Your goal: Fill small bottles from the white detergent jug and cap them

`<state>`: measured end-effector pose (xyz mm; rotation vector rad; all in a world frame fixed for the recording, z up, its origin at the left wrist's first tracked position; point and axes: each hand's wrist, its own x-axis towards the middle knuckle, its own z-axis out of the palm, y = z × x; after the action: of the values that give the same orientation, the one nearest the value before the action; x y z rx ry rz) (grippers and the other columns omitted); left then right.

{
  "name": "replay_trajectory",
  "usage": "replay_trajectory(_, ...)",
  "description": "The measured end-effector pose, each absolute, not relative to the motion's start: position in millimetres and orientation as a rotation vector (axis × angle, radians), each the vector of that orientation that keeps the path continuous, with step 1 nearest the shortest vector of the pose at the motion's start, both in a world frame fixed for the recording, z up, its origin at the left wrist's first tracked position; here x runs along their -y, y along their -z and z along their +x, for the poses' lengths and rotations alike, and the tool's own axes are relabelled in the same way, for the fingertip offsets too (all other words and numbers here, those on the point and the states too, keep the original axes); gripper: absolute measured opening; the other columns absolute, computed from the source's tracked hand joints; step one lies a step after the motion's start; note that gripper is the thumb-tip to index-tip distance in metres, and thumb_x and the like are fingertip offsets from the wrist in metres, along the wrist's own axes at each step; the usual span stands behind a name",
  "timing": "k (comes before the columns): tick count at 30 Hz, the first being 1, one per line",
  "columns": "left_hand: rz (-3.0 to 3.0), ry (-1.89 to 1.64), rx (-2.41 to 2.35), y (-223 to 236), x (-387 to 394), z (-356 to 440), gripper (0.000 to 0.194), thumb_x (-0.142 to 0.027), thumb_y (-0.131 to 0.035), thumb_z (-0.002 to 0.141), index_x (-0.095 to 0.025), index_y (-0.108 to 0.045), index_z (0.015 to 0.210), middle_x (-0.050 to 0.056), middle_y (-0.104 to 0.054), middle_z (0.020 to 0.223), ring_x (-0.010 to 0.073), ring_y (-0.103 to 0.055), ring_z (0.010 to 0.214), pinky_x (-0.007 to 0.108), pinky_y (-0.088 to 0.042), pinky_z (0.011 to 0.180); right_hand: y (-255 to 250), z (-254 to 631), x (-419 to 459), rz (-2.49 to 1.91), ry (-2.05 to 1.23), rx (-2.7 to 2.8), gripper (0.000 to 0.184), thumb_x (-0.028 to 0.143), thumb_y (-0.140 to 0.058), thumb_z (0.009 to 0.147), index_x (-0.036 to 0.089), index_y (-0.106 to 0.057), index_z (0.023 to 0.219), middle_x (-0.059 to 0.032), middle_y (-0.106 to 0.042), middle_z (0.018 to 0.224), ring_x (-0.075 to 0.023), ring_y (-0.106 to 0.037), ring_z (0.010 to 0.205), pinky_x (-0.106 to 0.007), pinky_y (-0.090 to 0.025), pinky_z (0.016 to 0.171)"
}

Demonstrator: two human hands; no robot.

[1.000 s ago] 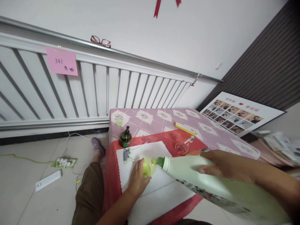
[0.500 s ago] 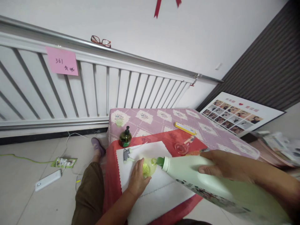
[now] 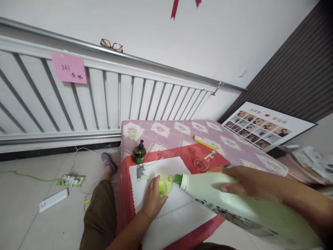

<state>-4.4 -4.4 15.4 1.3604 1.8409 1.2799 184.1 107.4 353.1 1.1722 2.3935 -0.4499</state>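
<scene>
White paper (image 3: 179, 205) covers your worktop (image 3: 234, 152). Your left hand (image 3: 152, 199) grips the small bottle (image 3: 165, 185) steady; at 3 o'clock, your right hand (image 3: 247, 184) grips the tipped jug (image 3: 234, 205), spout touching.

Jug (image 3: 234, 205): base cut off by lower right edge; label print too blurred to read. Left hand (image 3: 152, 199) hides near side of cup (image 3: 165, 184) at jug's spout. Cup's fill level not discernible. Ribbon (image 3: 174, 8) above jug cropped at top.
</scene>
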Motion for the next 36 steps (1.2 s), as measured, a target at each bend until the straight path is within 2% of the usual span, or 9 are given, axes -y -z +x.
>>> replay_trajectory(3,1.364,-1.288,-1.841,-15.2,4.6,-4.7,0.081,-0.022,-0.063,0.071,-0.016,-0.032,0.145,0.014,-0.043,0.149,0.0290,-0.037,0.140,0.044,-0.031,0.118,-355.4,182.3,-107.5,1.130,0.557,-2.313,0.044,0.064,-0.049,0.085,0.023,-0.064,0.093,-0.0074,-0.072,0.096,-0.0294,-0.069,0.091,-0.037,-0.051,0.076)
replay_trajectory(14,1.344,-1.249,-1.836,-18.7,4.9,-6.0,0.082,-0.025,-0.062,0.070,-0.013,-0.032,0.146,0.016,-0.042,0.150,0.0281,-0.035,0.141,0.042,-0.029,0.120,-358.0,180.5,-105.2,1.164,0.558,-2.296,0.042,0.062,-0.051,0.084,0.023,-0.064,0.093,-0.0077,-0.073,0.098,-0.0302,-0.068,0.093,-0.037,-0.050,0.078)
replay_trajectory(22,1.343,-1.281,-1.825,-17.7,4.8,-5.8,0.082,-0.023,-0.063,0.071,-0.013,-0.032,0.145,0.016,-0.043,0.148,0.0292,-0.037,0.140,0.045,-0.030,0.119,-355.6,182.3,-106.9,1.157,0.572,-2.319,0.043,0.062,-0.051,0.083,0.022,-0.064,0.090,-0.0075,-0.073,0.095,-0.0305,-0.068,0.090,-0.038,-0.050,0.075)
replay_trajectory(29,1.364,-1.228,-1.842,-16.1,4.5,-5.5,0.082,-0.026,-0.062,0.072,-0.016,-0.030,0.146,0.014,-0.041,0.150,0.0263,-0.034,0.142,0.041,-0.028,0.120,-354.9,182.5,-107.3,1.160,0.524,-2.316,0.043,0.063,-0.049,0.084,0.023,-0.063,0.091,-0.0072,-0.072,0.097,-0.0305,-0.068,0.092,-0.038,-0.050,0.077)
replay_trajectory(36,1.356,-1.252,-1.846,-15.9,4.6,-5.6,0.082,-0.026,-0.063,0.071,-0.015,-0.031,0.146,0.015,-0.041,0.150,0.0275,-0.035,0.141,0.041,-0.028,0.120,-357.3,181.9,-106.0,1.155,0.560,-2.316,0.044,0.064,-0.050,0.084,0.023,-0.064,0.091,-0.0077,-0.072,0.095,-0.0302,-0.068,0.090,-0.038,-0.050,0.076)
